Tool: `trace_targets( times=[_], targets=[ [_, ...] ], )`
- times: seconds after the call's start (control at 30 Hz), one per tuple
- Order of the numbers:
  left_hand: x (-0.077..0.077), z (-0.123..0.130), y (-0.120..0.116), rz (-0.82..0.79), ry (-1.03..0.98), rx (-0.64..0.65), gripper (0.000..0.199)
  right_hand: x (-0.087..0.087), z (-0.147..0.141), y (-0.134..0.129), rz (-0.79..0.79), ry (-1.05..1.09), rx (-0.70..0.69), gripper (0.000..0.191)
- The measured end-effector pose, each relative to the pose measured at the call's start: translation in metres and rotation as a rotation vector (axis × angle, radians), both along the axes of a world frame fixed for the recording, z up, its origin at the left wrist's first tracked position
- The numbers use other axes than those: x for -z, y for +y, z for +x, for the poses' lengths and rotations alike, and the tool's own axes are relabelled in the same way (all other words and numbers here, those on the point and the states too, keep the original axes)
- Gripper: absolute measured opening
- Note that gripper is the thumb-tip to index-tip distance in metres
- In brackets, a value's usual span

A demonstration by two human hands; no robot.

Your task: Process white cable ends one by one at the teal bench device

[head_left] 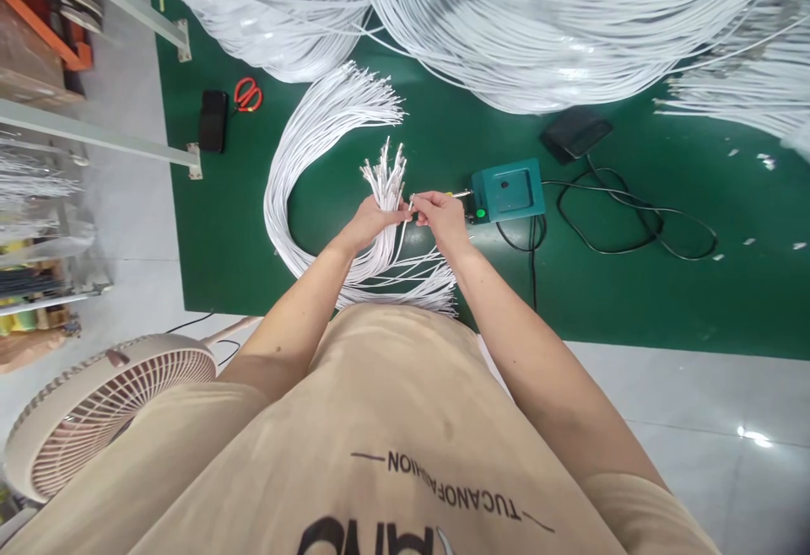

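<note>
My left hand [375, 222] is wrapped round a bundle of white cables [386, 184], whose tips stick up above the fingers. Close beside it, my right hand [440, 216] pinches the end of a single white cable [406, 230] between thumb and fingers. A teal device [508, 190] with a green light sits just right of my right hand, its metal tip pointing toward the fingers. Behind my left hand, more white cables [284, 167] curve over the green table, their ends fanned out. Further loose cable ends lie near my shirt.
Large heaps of white cables [537, 32] cover the back of the green table [633, 302]. Red scissors [247, 94] and a black phone [213, 121] lie at the left. A black box [575, 132] with cords is behind the device. A fan [120, 403] stands at lower left.
</note>
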State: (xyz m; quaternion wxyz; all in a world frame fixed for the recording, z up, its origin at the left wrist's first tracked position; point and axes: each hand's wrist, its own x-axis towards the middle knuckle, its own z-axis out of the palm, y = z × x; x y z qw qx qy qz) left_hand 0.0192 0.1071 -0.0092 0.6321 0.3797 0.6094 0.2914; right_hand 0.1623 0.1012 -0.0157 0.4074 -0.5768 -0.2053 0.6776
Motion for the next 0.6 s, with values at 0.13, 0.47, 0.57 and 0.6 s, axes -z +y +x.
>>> trace_targets(
  times=[0.13, 0.47, 0.57, 0.6],
  targets=[
    [0.0013, 0.0003, -0.0006, 0.013, -0.005, 0.025, 0.037, 0.0023, -0.0032, 0.0012, -0.163, 0.203, 0.072, 0.013],
    [-0.0056, 0.0013, -0.0026, -0.011, -0.025, 0.026, 0.037, 0.0044, -0.0001, -0.0009, -0.084, 0.218, -0.037, 0.023],
    [-0.0027, -0.0007, -0.0027, 0.008, -0.015, 0.051, 0.035, 0.0046, 0.0011, -0.0005, -0.019, 0.183, -0.09, 0.016],
    [-0.0018, -0.0012, -0.0029, 0.017, -0.015, 0.056, 0.035, 0.0056, 0.0014, -0.0007, -0.012, 0.18, -0.086, 0.015]
  ],
)
